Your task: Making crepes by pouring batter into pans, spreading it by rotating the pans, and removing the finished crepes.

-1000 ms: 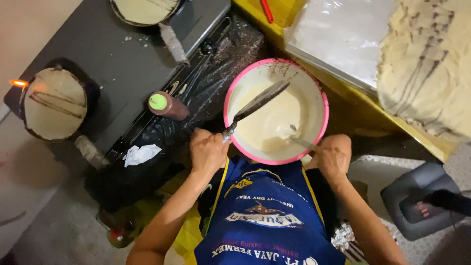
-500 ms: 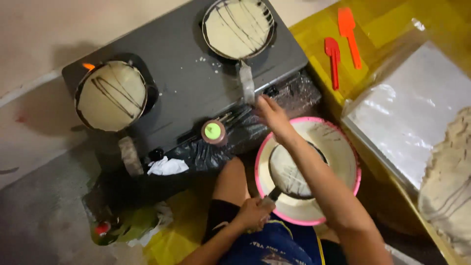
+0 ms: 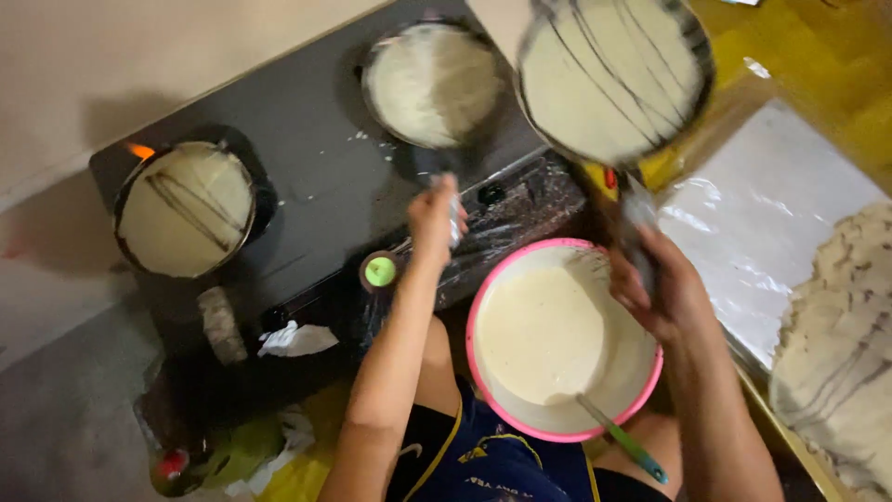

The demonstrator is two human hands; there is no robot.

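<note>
Right hand [image 3: 662, 290] gripping handle, lifting striped-crepe pan [image 3: 613, 79] at upper right; left hand [image 3: 437, 218] closing around second pan's [image 3: 432, 84] handle at top centre, above pink batter bowl [image 3: 641, 381].

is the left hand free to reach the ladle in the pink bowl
Probably not yet: the left hand is gripping the handle of the pan on the stove. The ladle lies close by in the pink bowl, nothing covering it.
</note>
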